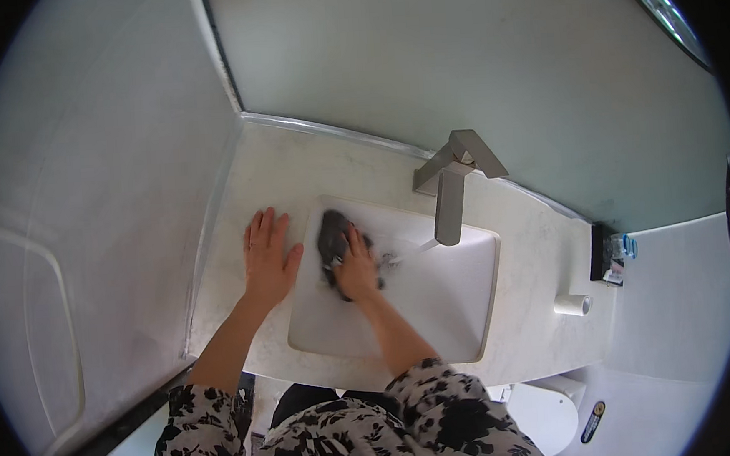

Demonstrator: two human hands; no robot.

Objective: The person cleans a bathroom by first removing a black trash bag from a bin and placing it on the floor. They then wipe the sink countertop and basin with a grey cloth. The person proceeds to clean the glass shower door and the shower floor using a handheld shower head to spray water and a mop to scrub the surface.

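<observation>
My left hand (269, 259) rests palm down on the stone-look countertop (265, 334), left of the sink, its fingers a little apart and nothing in it. Inside the white rectangular sink basin (421, 318), my right hand (356, 267) grips a dark, wet-looking cloth (333, 233) against the basin's left part. The cloth is blurred, and my palm and fingers hide some of it. From the grey angular faucet (449, 207) a thin stream of water (429, 245) runs toward the cloth and my right hand.
A large mirror (429, 55) rises behind the counter, and a pale wall (105, 181) stands close on the left. At the right are a white paper roll (572, 305) and a black holder (600, 254) with small items. A toilet lid (543, 418) shows below the counter.
</observation>
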